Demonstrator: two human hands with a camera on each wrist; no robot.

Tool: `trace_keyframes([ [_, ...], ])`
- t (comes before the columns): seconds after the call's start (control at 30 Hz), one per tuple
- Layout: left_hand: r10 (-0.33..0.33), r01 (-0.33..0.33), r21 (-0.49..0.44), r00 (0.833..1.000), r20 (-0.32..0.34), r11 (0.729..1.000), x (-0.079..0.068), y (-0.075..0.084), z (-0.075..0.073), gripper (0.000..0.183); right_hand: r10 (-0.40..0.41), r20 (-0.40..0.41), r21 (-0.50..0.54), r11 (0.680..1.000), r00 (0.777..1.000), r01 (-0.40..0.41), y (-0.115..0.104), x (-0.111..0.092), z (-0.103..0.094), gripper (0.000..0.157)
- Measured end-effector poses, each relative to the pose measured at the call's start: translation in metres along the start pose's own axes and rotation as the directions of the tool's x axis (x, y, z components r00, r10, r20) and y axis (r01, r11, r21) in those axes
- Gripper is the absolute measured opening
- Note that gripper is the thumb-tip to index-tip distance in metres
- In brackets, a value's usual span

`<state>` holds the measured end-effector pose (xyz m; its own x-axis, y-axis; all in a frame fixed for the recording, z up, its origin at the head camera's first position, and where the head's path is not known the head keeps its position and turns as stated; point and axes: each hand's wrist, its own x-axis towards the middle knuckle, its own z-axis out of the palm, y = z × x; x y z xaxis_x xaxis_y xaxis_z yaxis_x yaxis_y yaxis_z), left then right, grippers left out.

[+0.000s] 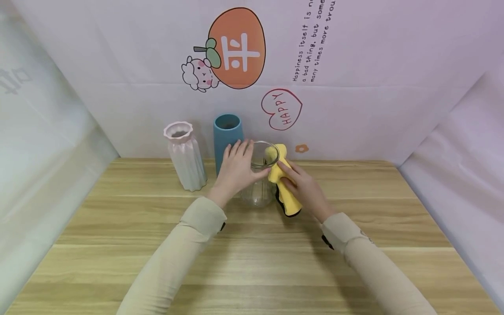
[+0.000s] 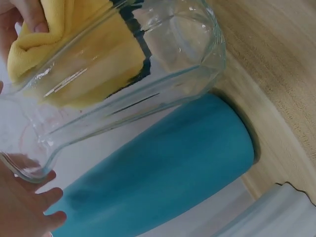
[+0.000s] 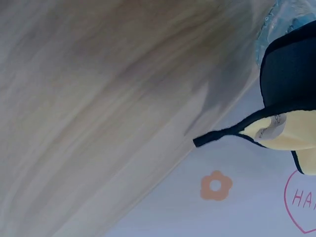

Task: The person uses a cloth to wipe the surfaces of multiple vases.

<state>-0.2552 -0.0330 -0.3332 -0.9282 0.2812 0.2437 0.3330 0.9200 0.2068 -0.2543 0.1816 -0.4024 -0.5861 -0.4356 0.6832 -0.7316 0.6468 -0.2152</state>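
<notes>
Just right of the blue vase, the glass vase stands upright. I judge it stiff, slick and breakable, so I'd hold it below the rim, firmly but without squeezing hard. The yellow cloth, on the glass's side away from the blue vase, looks soft and light; a loose pinch should do. My left hand curls round the glass's top on the side nearest the blue vase, thumb across the front. My right hand, farther right of the blue vase, pinches the cloth. I cannot tell whether any cloth dips inside.
</notes>
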Motion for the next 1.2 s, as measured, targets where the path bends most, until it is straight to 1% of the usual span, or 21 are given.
trace_keyframes([
  [0.1, 0.026, -0.025, -0.028, 1.0, 0.011, 0.999, 0.001, -0.002, 0.0, 0.089, -0.017, -0.006, -0.016, 1.0, 1.0, 0.017, 0.001, -0.003, 0.005, 0.052],
  [0.2, 0.045, -0.043, -0.066, 0.998, 0.04, 0.997, 0.002, -0.005, 0.0, 0.091, -0.042, 0.005, -0.022, 0.999, 0.999, 0.042, 0.004, -0.008, 0.01, 0.054],
  [0.3, 0.057, -0.05, -0.107, 0.996, 0.069, 0.993, 0.002, -0.006, -0.003, 0.092, -0.057, 0.04, -0.011, 0.998, 0.998, 0.058, 0.006, -0.015, 0.011, 0.055],
  [0.37, 0.063, -0.053, -0.12, 0.995, 0.081, 0.991, 0.003, -0.007, -0.004, 0.092, -0.037, 0.092, -0.02, 0.999, 0.995, 0.039, 0.007, -0.02, 0.01, 0.054],
  [0.43, 0.067, -0.055, -0.127, 0.994, 0.089, 0.99, 0.003, -0.007, -0.005, 0.093, -0.004, 0.17, -0.053, 0.998, 0.985, 0.013, 0.009, -0.026, 0.008, 0.052],
  [0.5, 0.069, -0.057, -0.125, 0.993, 0.093, 0.991, 0.003, -0.007, -0.005, 0.094, 0.039, 0.256, -0.102, 0.995, 0.966, -0.014, 0.011, -0.031, 0.007, 0.05],
  [0.57, 0.07, -0.058, -0.119, 0.993, 0.096, 0.991, 0.003, -0.007, -0.005, 0.096, 0.07, 0.324, -0.138, 0.99, 0.943, -0.026, 0.013, -0.035, 0.005, 0.049],
  [0.63, 0.068, -0.059, -0.106, 0.994, 0.086, 0.993, 0.002, -0.007, -0.005, 0.097, 0.083, 0.352, -0.15, 0.988, 0.932, -0.032, 0.014, -0.036, 0.004, 0.048],
  [0.67, 0.067, -0.06, -0.096, 0.995, 0.077, 0.994, 0.001, -0.007, -0.005, 0.097, 0.086, 0.347, -0.144, 0.989, 0.934, -0.037, 0.015, -0.036, 0.004, 0.048],
  [0.73, 0.066, -0.062, -0.08, 0.996, 0.053, 0.995, 0.001, -0.007, -0.004, 0.097, 0.076, 0.302, -0.112, 0.993, 0.95, -0.043, 0.015, -0.034, 0.003, 0.048],
  [0.8, 0.069, -0.068, -0.056, 0.997, 0.029, 0.996, 0.0, -0.008, -0.003, 0.096, 0.064, 0.225, -0.077, 0.996, 0.972, -0.048, 0.015, -0.03, 0.004, 0.049],
  [0.87, 0.075, -0.074, -0.04, 0.997, 0.012, 0.996, 0.0, -0.009, -0.003, 0.094, 0.059, 0.146, -0.039, 0.998, 0.987, -0.054, 0.013, -0.025, 0.003, 0.051],
  [0.93, 0.082, -0.082, -0.044, 0.997, 0.006, 0.996, 0.0, -0.009, -0.003, 0.093, 0.054, 0.082, -0.005, 0.999, 0.995, -0.054, 0.009, -0.018, 0.002, 0.053],
  [1.0, 0.088, -0.087, -0.063, 0.996, 0.011, 0.994, 0.0, -0.009, -0.003, 0.091, 0.052, 0.037, 0.03, 0.998, 0.998, -0.053, 0.004, -0.012, 0.001, 0.054],
  [1.1, 0.097, -0.094, -0.103, 0.995, 0.027, 0.99, 0.001, -0.01, -0.004, 0.09, 0.045, 0.008, 0.076, 0.996, 0.999, -0.045, -0.002, -0.008, 0.002, 0.054],
  [1.2, 0.107, -0.101, -0.13, 0.993, 0.041, 0.986, 0.002, -0.012, -0.004, 0.09, 0.074, 0.034, 0.084, 0.993, 0.997, -0.077, -0.005, -0.009, 0.008, 0.057],
])
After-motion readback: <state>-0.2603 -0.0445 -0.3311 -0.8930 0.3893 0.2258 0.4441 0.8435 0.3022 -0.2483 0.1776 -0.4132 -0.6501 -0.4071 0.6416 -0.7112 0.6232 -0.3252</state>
